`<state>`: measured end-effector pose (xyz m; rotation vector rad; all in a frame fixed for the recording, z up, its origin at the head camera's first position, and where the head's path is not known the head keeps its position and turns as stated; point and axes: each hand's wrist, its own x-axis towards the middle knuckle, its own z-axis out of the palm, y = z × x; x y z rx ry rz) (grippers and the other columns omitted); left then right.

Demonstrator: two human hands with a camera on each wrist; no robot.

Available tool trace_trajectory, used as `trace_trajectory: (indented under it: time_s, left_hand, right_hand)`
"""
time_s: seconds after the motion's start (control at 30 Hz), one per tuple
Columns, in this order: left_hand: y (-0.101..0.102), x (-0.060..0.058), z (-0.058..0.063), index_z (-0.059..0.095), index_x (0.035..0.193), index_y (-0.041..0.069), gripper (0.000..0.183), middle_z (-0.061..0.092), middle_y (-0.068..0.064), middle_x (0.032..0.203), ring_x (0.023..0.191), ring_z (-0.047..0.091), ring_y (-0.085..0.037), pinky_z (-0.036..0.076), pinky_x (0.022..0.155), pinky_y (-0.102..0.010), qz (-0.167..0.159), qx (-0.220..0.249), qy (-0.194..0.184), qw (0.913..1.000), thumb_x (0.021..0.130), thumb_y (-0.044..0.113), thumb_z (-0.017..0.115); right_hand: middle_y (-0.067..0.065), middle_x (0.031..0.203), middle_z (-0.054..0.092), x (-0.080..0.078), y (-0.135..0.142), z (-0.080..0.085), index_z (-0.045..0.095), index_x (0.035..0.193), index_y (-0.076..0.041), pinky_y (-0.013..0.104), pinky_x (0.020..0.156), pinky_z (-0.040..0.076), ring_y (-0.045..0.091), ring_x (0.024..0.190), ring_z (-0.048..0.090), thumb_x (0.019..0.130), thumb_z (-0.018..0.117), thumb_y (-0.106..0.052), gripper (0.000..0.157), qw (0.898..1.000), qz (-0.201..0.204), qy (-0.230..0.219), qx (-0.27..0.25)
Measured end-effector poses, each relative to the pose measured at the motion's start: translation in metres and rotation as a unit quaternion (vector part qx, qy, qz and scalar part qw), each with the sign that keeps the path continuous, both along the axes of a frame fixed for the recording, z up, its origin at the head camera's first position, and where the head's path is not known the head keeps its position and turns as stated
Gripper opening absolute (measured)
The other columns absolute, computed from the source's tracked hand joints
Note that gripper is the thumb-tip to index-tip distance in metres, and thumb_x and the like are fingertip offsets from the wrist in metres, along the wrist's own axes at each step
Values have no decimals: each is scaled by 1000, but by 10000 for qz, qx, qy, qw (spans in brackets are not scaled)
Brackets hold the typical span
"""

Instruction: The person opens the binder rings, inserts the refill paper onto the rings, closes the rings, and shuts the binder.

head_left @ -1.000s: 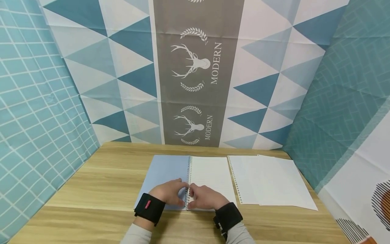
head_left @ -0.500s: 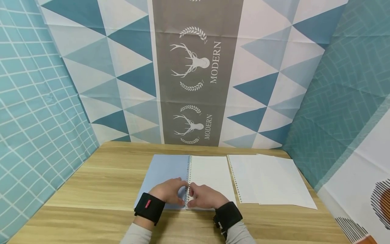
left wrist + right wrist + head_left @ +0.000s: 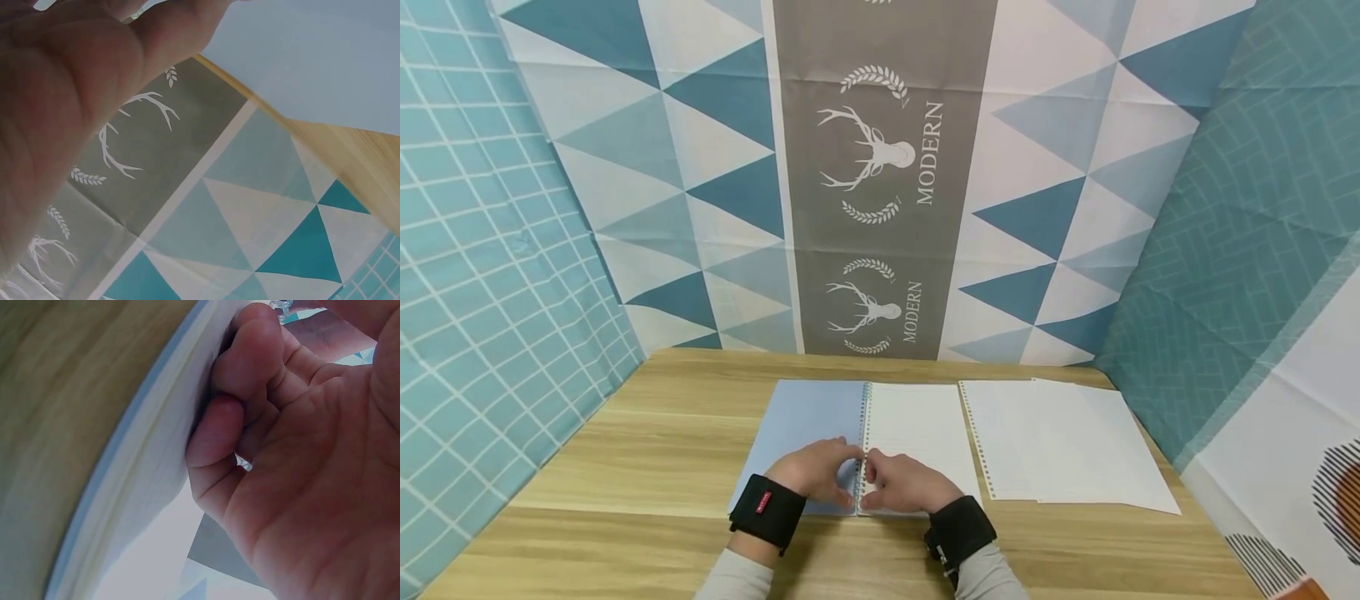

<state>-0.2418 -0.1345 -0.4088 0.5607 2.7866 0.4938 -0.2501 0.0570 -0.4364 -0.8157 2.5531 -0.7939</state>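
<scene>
A ring-bound notebook [image 3: 917,421] lies open flat, its blue cover [image 3: 812,408] on the left and lined white pages on the right. Along the middle runs the ring binding [image 3: 867,417]. From the left, my left hand [image 3: 815,473] holds the binding with curled thumb and index finger, the thumb nearer me. Opposite it, my right hand [image 3: 912,485] grips the same rings, its other fingers folded against the page. In the right wrist view a clear plastic ring [image 3: 282,307] shows beyond the fingertips. The exact fingertip contact is hidden in the left wrist view.
Loose punched sheets [image 3: 1067,442] overlap to the right of the notebook, near the table's right edge. The wooden table [image 3: 647,467] extends to the left and front. Patterned cloth [image 3: 880,208] hangs behind and at both sides.
</scene>
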Motion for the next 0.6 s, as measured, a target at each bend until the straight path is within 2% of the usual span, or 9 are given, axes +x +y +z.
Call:
trace_trajectory:
  time_s: [0.23, 0.47, 0.6]
  left_hand:
    - [0, 0, 0, 66, 131, 22, 60, 54, -18, 150, 142, 48, -39, 41, 113, -58, 68, -95, -59, 9999, 76, 23, 90]
    - [0, -2, -2, 67, 130, 22, 59, 58, -15, 146, 141, 50, -38, 42, 113, -57, 49, -125, 13, 9999, 75, 21, 89]
    - [1, -2, -4, 68, 128, 22, 57, 64, -12, 137, 132, 57, -35, 46, 108, -55, 9, -122, 124, 9998, 74, 20, 89]
  right_hand:
    - [-7, 69, 45, 0, -1, 0, 54, 101, -16, 24, 58, 33, 8, 60, 42, 87, 78, -28, 31, 10000, -20, 36, 51]
    - [-7, 68, 43, 2, -5, -1, 52, 98, -20, 26, 58, 33, 10, 59, 41, 84, 78, -32, 31, 9990, -241, 186, 316]
    - [-7, 67, 42, 2, -6, -3, 51, 98, -21, 26, 57, 32, 11, 58, 40, 85, 78, -32, 31, 9987, -287, 181, 371]
